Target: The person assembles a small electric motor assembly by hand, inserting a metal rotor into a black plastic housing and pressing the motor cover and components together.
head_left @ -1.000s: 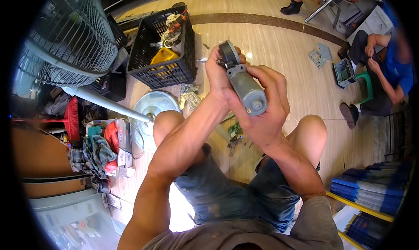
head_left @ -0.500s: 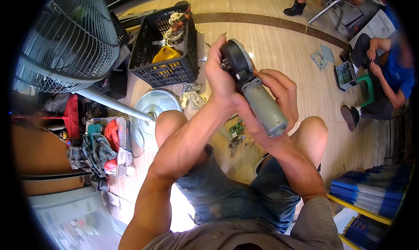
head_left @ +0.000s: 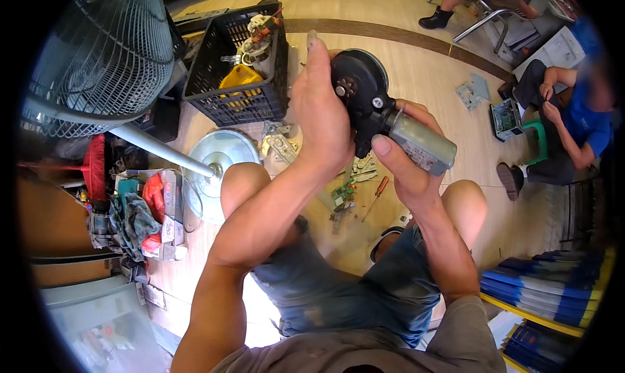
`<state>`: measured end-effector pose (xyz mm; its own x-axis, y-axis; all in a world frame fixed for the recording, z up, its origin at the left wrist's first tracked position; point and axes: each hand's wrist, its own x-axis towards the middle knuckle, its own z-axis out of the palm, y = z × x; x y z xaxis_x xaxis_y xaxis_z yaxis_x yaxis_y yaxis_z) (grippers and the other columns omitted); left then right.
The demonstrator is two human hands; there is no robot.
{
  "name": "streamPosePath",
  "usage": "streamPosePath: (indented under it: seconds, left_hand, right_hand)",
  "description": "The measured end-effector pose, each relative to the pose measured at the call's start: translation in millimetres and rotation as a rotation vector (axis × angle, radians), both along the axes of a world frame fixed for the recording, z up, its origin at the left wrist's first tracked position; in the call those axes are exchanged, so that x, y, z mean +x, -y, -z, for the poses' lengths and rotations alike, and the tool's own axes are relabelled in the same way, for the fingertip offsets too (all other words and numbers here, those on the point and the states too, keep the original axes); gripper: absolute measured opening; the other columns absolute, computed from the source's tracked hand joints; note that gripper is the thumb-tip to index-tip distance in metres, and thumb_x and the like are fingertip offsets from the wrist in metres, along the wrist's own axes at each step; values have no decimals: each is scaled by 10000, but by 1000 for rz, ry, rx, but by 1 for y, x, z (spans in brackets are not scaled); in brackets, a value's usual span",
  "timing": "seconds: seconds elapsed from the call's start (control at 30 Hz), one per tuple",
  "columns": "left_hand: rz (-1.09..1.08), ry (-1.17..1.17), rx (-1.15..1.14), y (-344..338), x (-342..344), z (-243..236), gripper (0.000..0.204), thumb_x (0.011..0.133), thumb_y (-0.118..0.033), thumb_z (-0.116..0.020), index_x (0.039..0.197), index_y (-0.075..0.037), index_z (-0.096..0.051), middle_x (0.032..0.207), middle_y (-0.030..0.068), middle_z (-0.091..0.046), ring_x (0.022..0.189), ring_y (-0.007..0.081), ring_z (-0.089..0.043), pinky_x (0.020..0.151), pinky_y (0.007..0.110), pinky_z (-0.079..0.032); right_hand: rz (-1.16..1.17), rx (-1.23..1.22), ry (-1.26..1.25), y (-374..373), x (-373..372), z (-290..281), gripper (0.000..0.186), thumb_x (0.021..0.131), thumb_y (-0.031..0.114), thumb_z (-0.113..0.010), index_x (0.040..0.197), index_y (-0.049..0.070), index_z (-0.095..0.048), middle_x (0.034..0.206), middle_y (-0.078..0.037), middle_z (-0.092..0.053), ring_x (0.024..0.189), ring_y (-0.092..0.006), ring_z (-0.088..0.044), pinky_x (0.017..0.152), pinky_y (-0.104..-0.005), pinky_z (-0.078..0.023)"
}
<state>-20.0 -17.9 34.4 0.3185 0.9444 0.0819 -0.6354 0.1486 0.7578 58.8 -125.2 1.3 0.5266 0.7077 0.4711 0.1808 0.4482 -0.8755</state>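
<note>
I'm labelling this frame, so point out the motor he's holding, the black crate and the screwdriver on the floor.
motor [head_left: 422, 142], head view, on its grey metal can.
black crate [head_left: 236, 106], head view, on its front wall.
screwdriver [head_left: 381, 185], head view, on its red handle.

**Colours around my knees**

The motor I hold has a black round gear housing and a silvery-grey cylinder body. My shorts are faded blue denim. The floor is pale yellow wood-tone with a brown curved band. The crate is black lattice, with a yellow piece inside. The screwdriver has a red-orange handle. The fan guard is dark grey wire mesh; its base is pale grey-green.
</note>
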Motion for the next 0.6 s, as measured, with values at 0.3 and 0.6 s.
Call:
streamPosePath:
  seconds: [0.3, 0.6]
  left_hand:
    - [48, -2, -2, -3, 3, 3, 550, 1042, -489, -387, 788, -51, -601, 722, 29, -613, 614, 101, -565, 562, 270, -464]
    - [124, 47, -214, -9, 5, 15, 438, 1010, -479, -467, 911, -79, -614, 788, 44, -620, 657, 168, -597, 617, 326, -520]
  right_hand:
    - [73, -116, -87, 1, -10, -14, 506, 740, 82, -845, 1154, -56, -590, 1038, -94, -654, 918, -140, -625, 812, -268, -516]
    - [34, -144, -26, 1, -13, -20, 538, 733, 94, -870, 1159, -47, -574, 1060, -96, -657, 953, -134, -633, 840, -274, -532]
